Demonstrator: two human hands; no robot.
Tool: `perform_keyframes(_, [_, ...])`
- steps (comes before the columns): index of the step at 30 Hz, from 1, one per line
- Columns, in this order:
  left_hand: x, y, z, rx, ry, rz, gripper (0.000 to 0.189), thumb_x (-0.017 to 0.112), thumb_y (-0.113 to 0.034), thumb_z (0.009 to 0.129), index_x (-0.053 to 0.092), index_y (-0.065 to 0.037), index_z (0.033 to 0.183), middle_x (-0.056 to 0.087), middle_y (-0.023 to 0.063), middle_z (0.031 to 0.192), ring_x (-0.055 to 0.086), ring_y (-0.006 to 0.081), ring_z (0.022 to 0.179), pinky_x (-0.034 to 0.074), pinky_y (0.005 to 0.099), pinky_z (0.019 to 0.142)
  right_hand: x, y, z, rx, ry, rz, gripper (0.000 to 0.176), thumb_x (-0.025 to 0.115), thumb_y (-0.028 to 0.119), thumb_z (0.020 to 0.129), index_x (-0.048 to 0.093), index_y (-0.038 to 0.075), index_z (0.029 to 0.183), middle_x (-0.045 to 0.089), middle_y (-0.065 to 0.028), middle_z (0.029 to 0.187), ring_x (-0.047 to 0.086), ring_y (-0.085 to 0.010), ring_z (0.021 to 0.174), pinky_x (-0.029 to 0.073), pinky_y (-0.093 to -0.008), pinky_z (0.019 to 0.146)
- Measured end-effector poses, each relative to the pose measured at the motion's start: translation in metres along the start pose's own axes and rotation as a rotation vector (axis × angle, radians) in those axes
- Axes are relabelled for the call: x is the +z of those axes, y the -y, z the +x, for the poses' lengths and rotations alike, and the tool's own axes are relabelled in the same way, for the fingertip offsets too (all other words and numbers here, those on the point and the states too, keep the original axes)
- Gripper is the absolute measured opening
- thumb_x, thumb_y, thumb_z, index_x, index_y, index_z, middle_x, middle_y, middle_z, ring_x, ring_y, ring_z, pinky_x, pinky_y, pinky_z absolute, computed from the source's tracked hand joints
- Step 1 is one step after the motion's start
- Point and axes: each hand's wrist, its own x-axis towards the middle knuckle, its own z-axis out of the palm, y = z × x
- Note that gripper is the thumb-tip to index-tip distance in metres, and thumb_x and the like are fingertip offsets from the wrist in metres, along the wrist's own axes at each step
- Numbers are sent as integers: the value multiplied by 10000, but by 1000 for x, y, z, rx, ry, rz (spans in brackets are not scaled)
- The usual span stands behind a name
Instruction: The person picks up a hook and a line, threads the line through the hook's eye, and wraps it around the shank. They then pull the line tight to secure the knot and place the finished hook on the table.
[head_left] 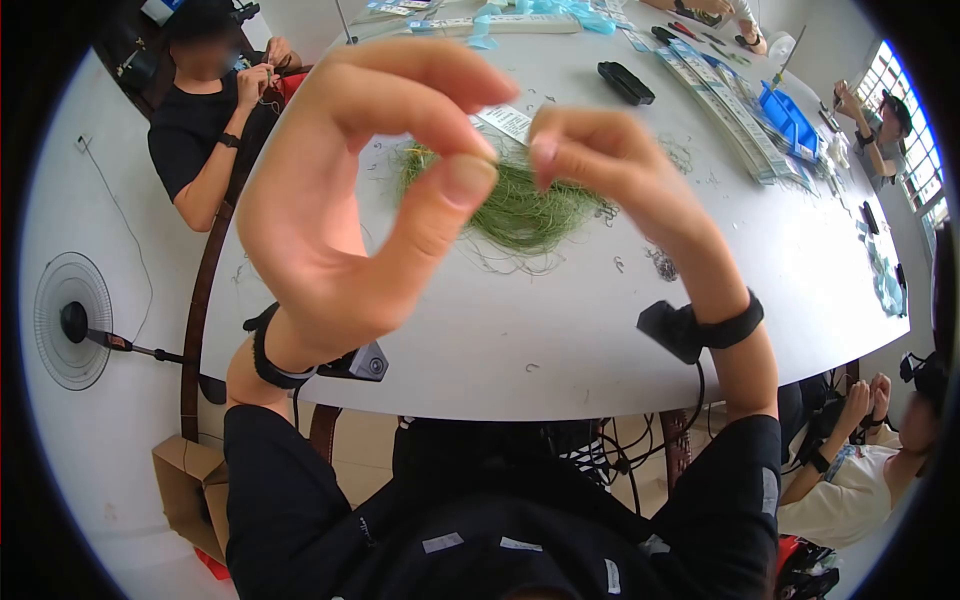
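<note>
My left hand (pixel 345 190) is raised close to the camera, thumb and index fingertip pinched together; whatever lies between them is too fine to see. Facing it, my right hand (pixel 610 160) is also closed in a pinch, slightly blurred, its contents hidden. The fingertips of the two hands are a short gap apart. Below and behind them, a tangled bundle of thin green line (pixel 525 215) lies on the white table (pixel 450 350). Small dark hooks (pixel 618 264) are scattered near it, with a little pile of hooks (pixel 663 264) by my right wrist.
A black case (pixel 626 83) lies beyond my hands. Long packaged strips (pixel 720 115) and a blue tray (pixel 789 120) are at the right. Co-workers sit on both sides. A fan (pixel 73 320) and a cardboard box (pixel 190 490) stand at left.
</note>
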Motion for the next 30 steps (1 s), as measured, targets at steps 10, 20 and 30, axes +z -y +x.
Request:
perform_keyframes(10, [31, -4, -11, -23, 228, 53, 189, 606, 132, 684, 565, -2, 811, 611, 172, 974, 639, 234, 753, 507, 275, 615, -14, 45, 2, -760, -565, -1139, 85, 618, -42, 702, 561, 16, 679, 470, -42, 677, 443, -105, 648, 376, -228, 563])
perform_keyframes(20, [38, 0, -17, -131, 326, -94, 176, 622, 125, 669, 587, 10, 797, 647, 109, 813, 627, 201, 722, 491, 265, 641, -30, -2, 6, -489, -463, -996, 130, 634, 56, 758, 598, 44, 882, 582, -67, 759, 543, -212, 772, 419, -308, 691])
perform_keyframes(30, [13, 14, -5, 67, 177, 499, 173, 623, 140, 670, 580, 34, 801, 640, 97, 813, 614, 182, 724, 485, 247, 654, 21, 47, -27, -187, -142, -850, 93, 524, 58, 841, 601, 22, 879, 587, -25, 690, 525, -81, 613, 365, -227, 504])
